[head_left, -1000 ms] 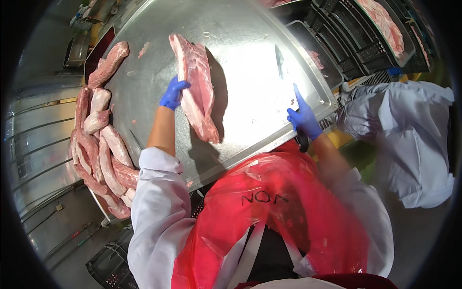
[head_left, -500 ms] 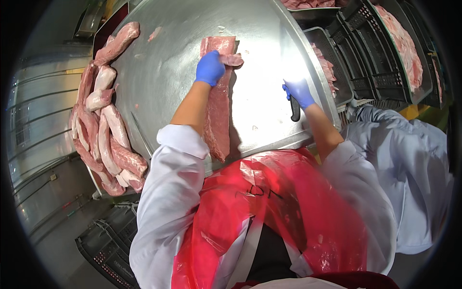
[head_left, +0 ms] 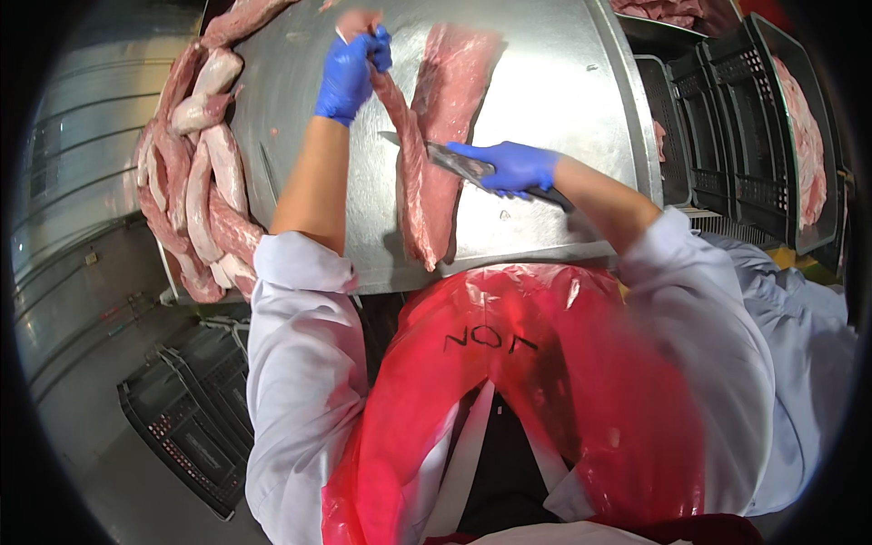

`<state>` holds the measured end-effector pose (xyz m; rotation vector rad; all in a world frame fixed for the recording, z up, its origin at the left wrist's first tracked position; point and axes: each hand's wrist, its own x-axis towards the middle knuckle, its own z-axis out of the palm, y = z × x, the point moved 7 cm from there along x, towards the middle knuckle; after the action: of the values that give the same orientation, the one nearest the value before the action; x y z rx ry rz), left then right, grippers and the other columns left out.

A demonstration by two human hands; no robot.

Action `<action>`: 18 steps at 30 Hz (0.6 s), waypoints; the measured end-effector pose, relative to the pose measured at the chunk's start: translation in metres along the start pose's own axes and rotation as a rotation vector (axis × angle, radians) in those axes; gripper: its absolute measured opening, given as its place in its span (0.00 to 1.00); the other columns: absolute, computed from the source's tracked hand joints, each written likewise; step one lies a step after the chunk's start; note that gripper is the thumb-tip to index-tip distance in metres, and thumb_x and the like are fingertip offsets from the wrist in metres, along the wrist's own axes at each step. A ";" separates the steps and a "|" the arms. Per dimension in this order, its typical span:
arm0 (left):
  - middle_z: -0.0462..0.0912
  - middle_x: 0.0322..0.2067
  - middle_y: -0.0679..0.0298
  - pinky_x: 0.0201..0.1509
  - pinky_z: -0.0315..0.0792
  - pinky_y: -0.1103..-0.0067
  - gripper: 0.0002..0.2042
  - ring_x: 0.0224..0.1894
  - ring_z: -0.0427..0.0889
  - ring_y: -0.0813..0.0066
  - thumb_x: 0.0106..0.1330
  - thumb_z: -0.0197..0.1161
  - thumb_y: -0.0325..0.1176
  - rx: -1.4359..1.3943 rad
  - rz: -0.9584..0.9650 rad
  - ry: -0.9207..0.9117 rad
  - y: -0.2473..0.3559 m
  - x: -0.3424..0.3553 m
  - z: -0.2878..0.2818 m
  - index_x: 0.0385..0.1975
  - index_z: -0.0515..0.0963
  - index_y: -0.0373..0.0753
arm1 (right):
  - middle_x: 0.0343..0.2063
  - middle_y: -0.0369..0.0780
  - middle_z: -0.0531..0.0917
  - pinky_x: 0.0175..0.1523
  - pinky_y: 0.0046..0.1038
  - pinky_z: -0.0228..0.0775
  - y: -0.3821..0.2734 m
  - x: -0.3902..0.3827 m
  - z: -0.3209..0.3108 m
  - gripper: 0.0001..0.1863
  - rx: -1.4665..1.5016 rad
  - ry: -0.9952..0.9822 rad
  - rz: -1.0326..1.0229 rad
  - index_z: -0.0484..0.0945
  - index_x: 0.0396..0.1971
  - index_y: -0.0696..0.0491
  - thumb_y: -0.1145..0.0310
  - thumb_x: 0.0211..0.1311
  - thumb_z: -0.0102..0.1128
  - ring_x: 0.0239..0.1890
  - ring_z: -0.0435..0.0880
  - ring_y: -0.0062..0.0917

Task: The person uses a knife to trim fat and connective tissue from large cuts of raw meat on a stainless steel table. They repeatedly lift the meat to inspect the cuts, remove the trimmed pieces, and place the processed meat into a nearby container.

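My left hand [head_left: 352, 74], in a blue glove, is closed on the upper end of a long meat strip [head_left: 396, 109] and holds it raised. The strip runs down along the left side of a broad pink slab of meat [head_left: 448, 77] lying on the steel work surface [head_left: 572, 100]. My right hand [head_left: 513, 168], also gloved, grips a black-handled knife [head_left: 459, 166]; the blade reaches leftward across the strip, its tip showing on the left.
A pile of long meat pieces [head_left: 195, 177] lines the left side. Black crates [head_left: 727, 173] with meat are at the right, and more crates [head_left: 186, 413] stand low at lower left. Another person's white clothing [head_left: 808, 345] shows at the right edge.
My left hand has moved up and leftward, pulling a strip away from the slab. My right hand with the knife has moved left from the table's right side to the meat.
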<state>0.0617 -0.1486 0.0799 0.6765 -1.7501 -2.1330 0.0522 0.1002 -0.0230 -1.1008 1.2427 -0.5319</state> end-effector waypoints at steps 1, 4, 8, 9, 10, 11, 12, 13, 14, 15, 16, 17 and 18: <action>0.69 0.29 0.66 0.33 0.62 0.81 0.08 0.26 0.65 0.78 0.58 0.52 0.28 -0.024 0.011 -0.027 0.008 -0.004 0.003 0.36 0.69 0.37 | 0.22 0.39 0.78 0.28 0.27 0.75 0.016 -0.001 0.011 0.46 0.120 0.024 -0.080 0.44 0.77 0.30 0.70 0.60 0.51 0.19 0.77 0.23; 0.68 0.30 0.66 0.33 0.61 0.80 0.07 0.26 0.63 0.77 0.59 0.52 0.26 -0.187 -0.036 -0.077 0.022 -0.014 -0.012 0.36 0.68 0.36 | 0.22 0.38 0.78 0.27 0.26 0.75 -0.012 0.035 0.015 0.41 -0.029 0.121 -0.080 0.48 0.76 0.29 0.68 0.65 0.49 0.19 0.76 0.21; 0.66 0.31 0.66 0.34 0.60 0.80 0.06 0.29 0.62 0.76 0.61 0.48 0.24 -0.111 0.058 -0.035 0.065 -0.040 -0.013 0.37 0.66 0.36 | 0.20 0.38 0.77 0.28 0.27 0.75 -0.002 0.036 0.037 0.37 -0.092 0.025 -0.131 0.50 0.76 0.29 0.66 0.68 0.47 0.18 0.77 0.21; 0.66 0.31 0.65 0.34 0.59 0.81 0.06 0.29 0.62 0.76 0.61 0.48 0.24 -0.117 0.058 -0.059 0.074 -0.048 -0.021 0.37 0.66 0.36 | 0.20 0.38 0.77 0.27 0.27 0.75 0.006 0.023 0.043 0.38 -0.105 0.023 -0.184 0.49 0.76 0.29 0.66 0.67 0.47 0.17 0.76 0.21; 0.66 0.31 0.65 0.34 0.59 0.81 0.06 0.29 0.62 0.76 0.61 0.48 0.24 -0.127 0.061 -0.059 0.083 -0.063 -0.036 0.38 0.66 0.35 | 0.19 0.37 0.76 0.26 0.26 0.74 0.018 0.011 0.049 0.39 -0.124 -0.001 -0.241 0.49 0.76 0.30 0.67 0.67 0.48 0.17 0.75 0.21; 0.65 0.31 0.65 0.35 0.59 0.81 0.07 0.29 0.62 0.76 0.62 0.47 0.24 -0.140 0.061 -0.081 0.090 -0.073 -0.040 0.38 0.66 0.35 | 0.19 0.37 0.76 0.24 0.25 0.73 0.023 0.003 0.052 0.39 -0.137 -0.007 -0.289 0.49 0.76 0.30 0.67 0.66 0.48 0.16 0.75 0.21; 0.64 0.31 0.66 0.35 0.60 0.80 0.08 0.29 0.62 0.76 0.62 0.48 0.23 -0.136 0.076 -0.108 0.099 -0.083 -0.030 0.40 0.67 0.33 | 0.19 0.37 0.76 0.25 0.26 0.73 0.016 0.006 0.054 0.40 -0.105 -0.029 -0.219 0.48 0.76 0.30 0.68 0.66 0.48 0.16 0.75 0.21; 0.67 0.29 0.66 0.32 0.61 0.81 0.09 0.27 0.65 0.77 0.61 0.50 0.24 -0.150 0.105 -0.109 0.106 -0.091 -0.022 0.41 0.69 0.35 | 0.19 0.37 0.76 0.25 0.26 0.74 0.004 0.017 0.056 0.41 -0.073 -0.052 -0.150 0.47 0.76 0.30 0.68 0.65 0.48 0.16 0.75 0.21; 0.70 0.28 0.66 0.28 0.63 0.82 0.11 0.25 0.68 0.78 0.60 0.52 0.24 -0.159 0.135 -0.109 0.115 -0.098 -0.011 0.42 0.71 0.36 | 0.19 0.37 0.76 0.25 0.26 0.74 -0.012 0.030 0.059 0.42 -0.043 -0.076 -0.087 0.46 0.77 0.29 0.69 0.64 0.48 0.17 0.75 0.21; 0.73 0.27 0.67 0.25 0.65 0.83 0.12 0.22 0.70 0.79 0.59 0.54 0.25 -0.166 0.166 -0.118 0.128 -0.104 0.008 0.43 0.73 0.38 | 0.20 0.38 0.77 0.24 0.26 0.74 -0.034 0.043 0.058 0.43 -0.013 -0.025 -0.227 0.44 0.77 0.29 0.70 0.64 0.48 0.17 0.76 0.21; 0.68 0.25 0.69 0.24 0.61 0.82 0.16 0.20 0.64 0.79 0.55 0.52 0.24 -0.074 0.196 0.028 0.146 -0.112 0.038 0.45 0.71 0.39 | 0.21 0.37 0.77 0.23 0.25 0.74 -0.034 0.053 0.058 0.43 0.004 -0.012 -0.162 0.44 0.77 0.29 0.71 0.63 0.48 0.17 0.76 0.21; 0.68 0.25 0.69 0.23 0.61 0.82 0.16 0.20 0.64 0.79 0.55 0.52 0.24 -0.054 0.207 0.058 0.154 -0.115 0.036 0.45 0.70 0.39 | 0.22 0.37 0.78 0.22 0.24 0.74 -0.034 0.059 0.062 0.43 0.012 -0.017 -0.109 0.45 0.77 0.28 0.71 0.63 0.48 0.17 0.76 0.20; 0.68 0.25 0.69 0.23 0.61 0.82 0.15 0.20 0.64 0.80 0.56 0.51 0.24 -0.041 0.215 0.107 0.157 -0.124 0.024 0.45 0.70 0.39 | 0.22 0.37 0.78 0.22 0.24 0.74 -0.032 0.053 0.069 0.44 -0.029 -0.071 -0.098 0.45 0.76 0.28 0.71 0.63 0.48 0.17 0.76 0.20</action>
<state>0.1431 -0.0986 0.2574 0.5541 -1.6383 -1.9463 0.1396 0.0677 -0.0246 -1.1998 1.1424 -0.5458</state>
